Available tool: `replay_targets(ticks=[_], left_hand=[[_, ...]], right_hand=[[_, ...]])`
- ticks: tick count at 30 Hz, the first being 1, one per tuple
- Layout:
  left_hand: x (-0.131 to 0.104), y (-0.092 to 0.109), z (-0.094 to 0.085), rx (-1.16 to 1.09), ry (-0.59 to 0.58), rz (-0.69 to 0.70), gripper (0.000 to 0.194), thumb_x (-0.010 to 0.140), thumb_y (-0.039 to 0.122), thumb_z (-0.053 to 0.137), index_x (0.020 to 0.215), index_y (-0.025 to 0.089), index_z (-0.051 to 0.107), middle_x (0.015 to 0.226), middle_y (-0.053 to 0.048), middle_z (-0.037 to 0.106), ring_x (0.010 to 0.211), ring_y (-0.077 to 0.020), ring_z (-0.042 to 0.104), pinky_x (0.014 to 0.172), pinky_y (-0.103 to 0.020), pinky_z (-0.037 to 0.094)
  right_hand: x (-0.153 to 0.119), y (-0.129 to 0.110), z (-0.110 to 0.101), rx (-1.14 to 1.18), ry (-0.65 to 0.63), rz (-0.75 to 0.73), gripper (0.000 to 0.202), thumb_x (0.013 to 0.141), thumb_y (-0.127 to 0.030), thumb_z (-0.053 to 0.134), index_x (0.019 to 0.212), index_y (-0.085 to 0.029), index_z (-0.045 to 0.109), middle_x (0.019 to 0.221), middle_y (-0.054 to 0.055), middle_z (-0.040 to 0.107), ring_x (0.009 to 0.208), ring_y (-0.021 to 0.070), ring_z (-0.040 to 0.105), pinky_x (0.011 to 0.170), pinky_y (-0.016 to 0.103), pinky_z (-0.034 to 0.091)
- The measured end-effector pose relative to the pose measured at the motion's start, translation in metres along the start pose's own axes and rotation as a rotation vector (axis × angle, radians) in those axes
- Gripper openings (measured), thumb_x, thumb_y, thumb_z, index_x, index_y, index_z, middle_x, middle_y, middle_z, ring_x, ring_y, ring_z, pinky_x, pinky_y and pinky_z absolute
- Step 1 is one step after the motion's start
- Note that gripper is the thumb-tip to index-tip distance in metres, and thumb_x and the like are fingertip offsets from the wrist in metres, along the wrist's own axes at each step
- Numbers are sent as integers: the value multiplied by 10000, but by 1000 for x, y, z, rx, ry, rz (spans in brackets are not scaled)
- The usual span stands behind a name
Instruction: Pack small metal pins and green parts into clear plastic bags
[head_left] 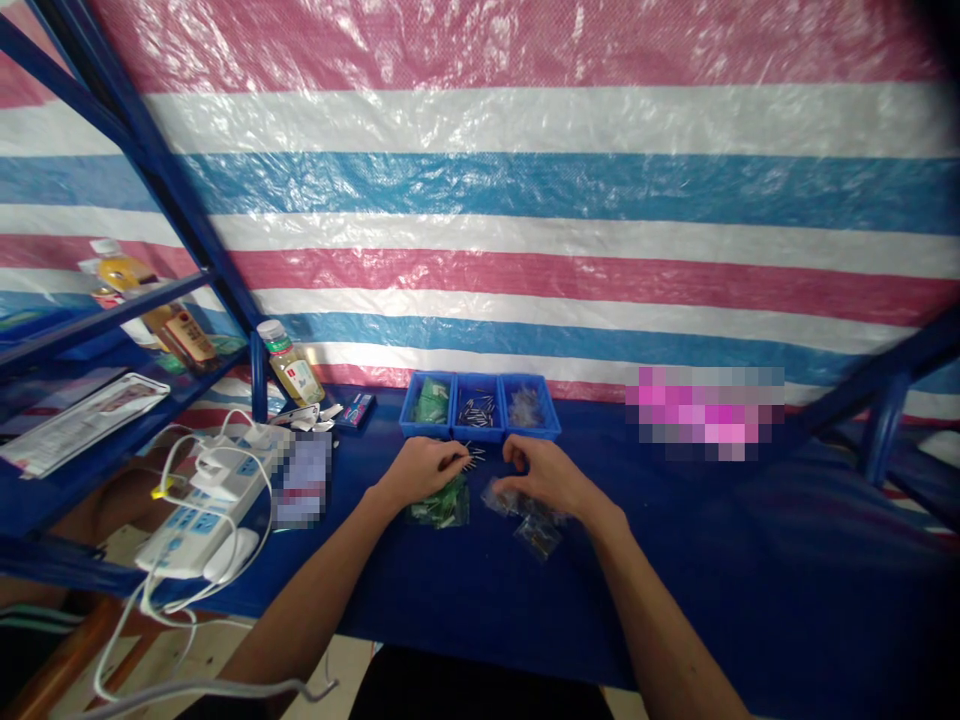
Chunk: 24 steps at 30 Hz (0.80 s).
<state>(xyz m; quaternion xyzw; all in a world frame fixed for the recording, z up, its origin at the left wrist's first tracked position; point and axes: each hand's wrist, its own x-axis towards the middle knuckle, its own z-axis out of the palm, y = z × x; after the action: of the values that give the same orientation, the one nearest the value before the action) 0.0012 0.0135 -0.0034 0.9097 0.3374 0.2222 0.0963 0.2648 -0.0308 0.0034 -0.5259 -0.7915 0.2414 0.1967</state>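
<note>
My left hand (424, 468) has its fingers pinched together at a few thin metal pins (475, 456) in front of the middle bin. Green packets (442, 503) lie just below that hand. My right hand (544, 475) is curved above small clear bags (538, 535), its thumb and fingers apart. Three blue bins stand side by side behind the hands: the left one (411, 428) holds green packets, the middle one (478, 433) metal pins, the right one (534, 434) clear bags.
On the left are a white power strip (202, 510) with cables, a drink bottle (291, 365), a small dark box (356, 411) and a blurred flat item (302, 480). A blurred pink object (701, 410) lies at the back right. Blue frame bars (259, 375) border the table.
</note>
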Motion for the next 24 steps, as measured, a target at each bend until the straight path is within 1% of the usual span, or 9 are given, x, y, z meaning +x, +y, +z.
replay_targets(ticks=[3, 5, 7, 11, 14, 17, 19, 20, 24], left_hand=[[0, 3, -1, 3, 10, 18, 231, 997, 354, 571, 1018, 209, 750, 678, 5, 694, 582, -114, 606, 607, -231, 366], [1, 4, 0, 5, 12, 19, 218, 992, 348, 580, 1014, 214, 750, 685, 10, 700, 589, -114, 615, 616, -230, 378], [1, 4, 1, 2, 12, 15, 204, 988, 340, 588, 1016, 220, 750, 698, 13, 709, 596, -112, 623, 623, -229, 386], [0, 4, 2, 2, 10, 11, 213, 991, 345, 582, 1022, 220, 752, 697, 10, 712, 590, -115, 624, 615, -228, 393], [0, 5, 2, -22, 19, 19, 236, 999, 360, 567, 1049, 220, 749, 718, 0, 724, 597, -118, 634, 618, -226, 411], [0, 9, 3, -51, 31, 50, 259, 996, 384, 570, 1087, 214, 743, 766, -18, 743, 650, -130, 663, 660, -231, 451], [1, 14, 2, -61, 25, 86, 260, 990, 390, 579, 1078, 210, 744, 804, -29, 748, 709, -144, 678, 711, -244, 478], [2, 17, 2, -64, 17, 111, 253, 988, 386, 583, 1065, 209, 746, 830, -34, 749, 747, -151, 683, 748, -253, 487], [5, 25, 0, -71, -31, 222, 225, 987, 356, 590, 1038, 203, 746, 944, -51, 755, 892, -175, 673, 903, -295, 485]], right_hand=[[-15, 11, -13, 77, -245, -90, 1018, 535, -533, 930, 1420, -264, 505, 1266, 80, 542, 1196, 309, 501, 1024, 409, 400], [-24, 17, -16, 92, -370, -70, 1113, 509, -500, 936, 1490, -303, 449, 1367, 88, 449, 1291, 341, 420, 1104, 469, 340], [-30, 20, -14, 85, -384, -41, 1089, 526, -445, 932, 1494, -308, 453, 1378, 87, 414, 1310, 344, 388, 1136, 490, 305], [-27, 17, -9, 115, -282, -7, 988, 561, -331, 917, 1456, -286, 501, 1373, 87, 427, 1282, 316, 411, 1121, 444, 336], [-24, 19, -14, 207, -165, -14, 758, 662, -368, 866, 1356, -259, 580, 1265, 73, 541, 1120, 261, 531, 982, 368, 444], [-28, 31, -26, 219, -10, 87, 468, 717, -417, 819, 1106, -209, 663, 992, 35, 633, 857, 202, 579, 755, 303, 469], [-36, 45, -33, 234, -31, 189, 412, 677, -406, 836, 962, -187, 634, 771, -10, 615, 684, 164, 551, 605, 263, 412], [-40, 52, -35, 270, -99, 222, 398, 665, -389, 839, 918, -184, 610, 697, -26, 600, 631, 151, 540, 563, 249, 385], [-53, 72, -35, 379, -261, 342, 354, 623, -281, 818, 806, -193, 528, 624, -40, 610, 528, 123, 535, 472, 216, 337]])
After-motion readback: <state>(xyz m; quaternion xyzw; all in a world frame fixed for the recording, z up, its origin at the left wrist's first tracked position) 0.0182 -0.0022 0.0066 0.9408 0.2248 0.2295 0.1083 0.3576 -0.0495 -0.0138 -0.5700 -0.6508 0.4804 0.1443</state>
